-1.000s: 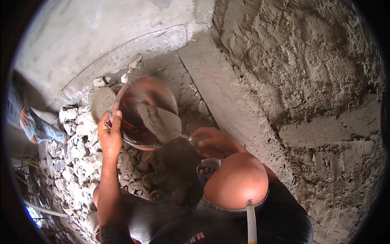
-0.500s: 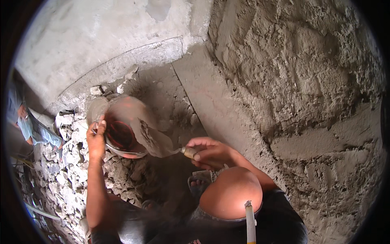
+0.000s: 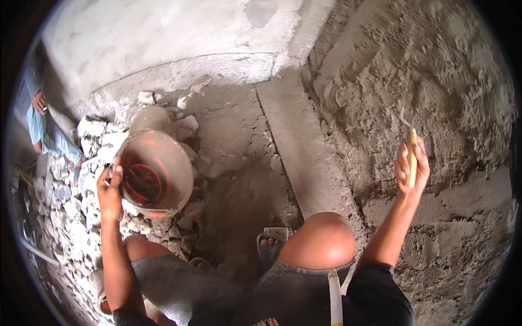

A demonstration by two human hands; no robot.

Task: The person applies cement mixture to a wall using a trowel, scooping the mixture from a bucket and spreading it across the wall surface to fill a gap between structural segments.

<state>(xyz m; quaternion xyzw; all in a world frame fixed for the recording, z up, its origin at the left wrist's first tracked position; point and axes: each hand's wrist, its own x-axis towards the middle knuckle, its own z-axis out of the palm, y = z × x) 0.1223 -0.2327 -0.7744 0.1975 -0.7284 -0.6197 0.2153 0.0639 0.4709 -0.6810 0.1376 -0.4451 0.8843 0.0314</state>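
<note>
My left hand [image 3: 110, 193] grips the rim of a mortar bucket [image 3: 176, 168], which is tilted so its mouth faces me. Grey residue coats the inside, and orange-red shows through near the bottom. Out to the right, my right hand [image 3: 422, 169] is closed round the pale wooden handle of a trowel [image 3: 412, 155]. The trowel's bent metal neck points up at the rough, mortar-covered wall [image 3: 451, 70]. Its blade blends into the grey of the wall, so I cannot tell whether it touches or what lies on it.
Broken rubble [image 3: 70, 217] covers the left side, and another round container [image 3: 149, 117] stands behind the bucket. A person [image 3: 41, 108] is at the far left. A smooth ledge [image 3: 296, 136] runs along the wall's foot. My knee [image 3: 321, 239] and a cigarette [image 3: 335, 299] show low down.
My right hand has carried the trowel out of the bucket's mouth and up to the right, to the wall. My left hand still holds the bucket rim.
</note>
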